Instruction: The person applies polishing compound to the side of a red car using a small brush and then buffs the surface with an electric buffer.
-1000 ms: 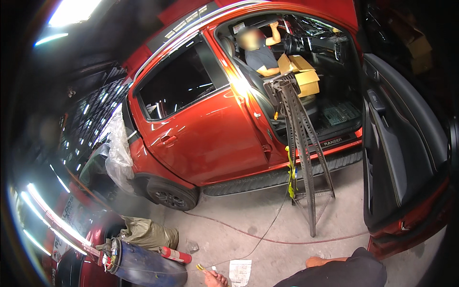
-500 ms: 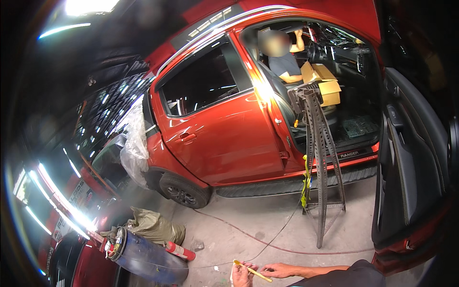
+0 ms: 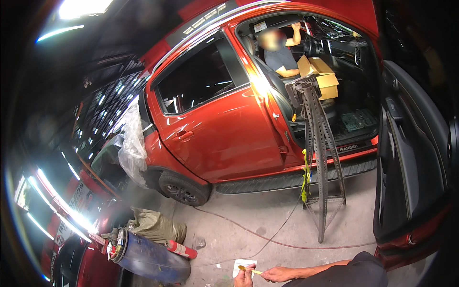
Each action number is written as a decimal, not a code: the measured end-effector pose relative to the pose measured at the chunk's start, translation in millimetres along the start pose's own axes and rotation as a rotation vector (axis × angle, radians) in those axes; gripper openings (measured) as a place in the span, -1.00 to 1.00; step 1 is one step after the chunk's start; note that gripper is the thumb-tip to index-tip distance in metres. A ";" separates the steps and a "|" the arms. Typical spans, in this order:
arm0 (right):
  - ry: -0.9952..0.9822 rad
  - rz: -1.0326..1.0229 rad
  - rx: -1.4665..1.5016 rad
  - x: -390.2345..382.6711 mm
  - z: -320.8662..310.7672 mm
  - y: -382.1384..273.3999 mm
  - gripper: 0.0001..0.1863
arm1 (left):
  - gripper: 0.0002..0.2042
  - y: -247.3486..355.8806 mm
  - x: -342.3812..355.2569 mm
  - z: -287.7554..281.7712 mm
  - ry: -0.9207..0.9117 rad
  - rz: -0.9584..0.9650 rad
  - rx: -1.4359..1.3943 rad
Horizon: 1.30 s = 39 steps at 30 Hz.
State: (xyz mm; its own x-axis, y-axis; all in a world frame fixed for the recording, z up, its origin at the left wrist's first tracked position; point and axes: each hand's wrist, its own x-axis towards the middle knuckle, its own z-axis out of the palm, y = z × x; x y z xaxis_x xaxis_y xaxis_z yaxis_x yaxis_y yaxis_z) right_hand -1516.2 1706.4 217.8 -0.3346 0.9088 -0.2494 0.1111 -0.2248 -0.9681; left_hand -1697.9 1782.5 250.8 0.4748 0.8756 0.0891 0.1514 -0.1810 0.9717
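While left hand [image 3: 244, 278], right hand [image 3: 278, 274] clasp yellow tool [image 3: 257, 272] — cardboard box [image 3: 327, 83] open, contents hidden.

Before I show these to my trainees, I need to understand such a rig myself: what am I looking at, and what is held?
No machine here: the left hand and right hand at the lower edge are a person's own, bare. Every picture comes from a wide camera on that person's head, which bends straight edges. The right hand holds a slender yellow stick; the left is at its dark end, its hold unclear. On the floor are a metal stand and a blue drum, with a red cylinder beside the drum. Beyond is a red vehicle, with another person sitting inside.
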 end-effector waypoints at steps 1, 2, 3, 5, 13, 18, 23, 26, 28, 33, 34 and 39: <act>-0.015 0.006 -0.016 2.4 -0.3 4.7 -0.43 | -0.69 8.5 -2.8 0.5 0.014 -0.031 0.179; -0.005 0.007 -0.013 3.1 0.4 9.4 -0.43 | -0.67 12.1 -2.8 1.1 0.026 -0.062 0.358; 0.120 -0.024 -0.107 3.0 1.9 8.4 -0.38 | -0.65 3.6 0.4 2.1 0.056 0.087 0.235; 0.248 -0.057 -0.199 3.3 0.4 4.6 -0.33 | -0.63 -7.4 -4.3 -0.8 0.039 -0.057 0.301; 0.211 0.174 -0.102 5.2 -16.1 -13.6 -0.08 | -0.30 -19.5 20.2 -10.0 0.341 -0.044 -0.375; 0.083 0.188 -0.274 8.0 -13.4 -33.5 -0.14 | -0.35 89.6 25.8 20.5 0.473 -0.221 -0.837; 0.081 -0.309 -0.264 43.8 7.7 43.3 -0.55 | -0.77 40.0 16.5 -18.3 0.436 -0.283 -0.807; -0.076 0.005 -0.004 29.2 -0.2 3.1 -0.60 | -0.50 64.4 15.5 -24.7 0.405 -0.415 -0.797; -0.126 0.051 0.157 31.1 9.7 -12.5 -0.62 | -0.34 72.0 11.0 -37.5 0.394 -0.365 -0.857; -0.404 0.107 0.030 63.8 44.2 -33.2 -0.61 | -0.25 68.9 -45.8 -107.7 0.674 -0.180 -0.893; -0.428 0.080 -0.147 71.4 54.8 -32.8 -0.59 | -0.25 67.9 -60.3 -131.4 0.706 -0.167 -0.900; -0.191 0.078 -0.242 125.1 106.9 -31.2 -0.57 | -0.24 54.0 -141.3 -231.7 1.077 0.057 -0.764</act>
State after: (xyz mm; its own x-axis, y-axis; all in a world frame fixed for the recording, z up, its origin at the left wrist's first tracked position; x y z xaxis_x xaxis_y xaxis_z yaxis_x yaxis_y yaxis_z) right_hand -1661.6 1789.5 214.0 -0.4836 0.8042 -0.3454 0.3551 -0.1804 -0.9173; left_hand -1957.7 1752.8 341.3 -0.5121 0.8549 -0.0829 -0.5379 -0.2440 0.8069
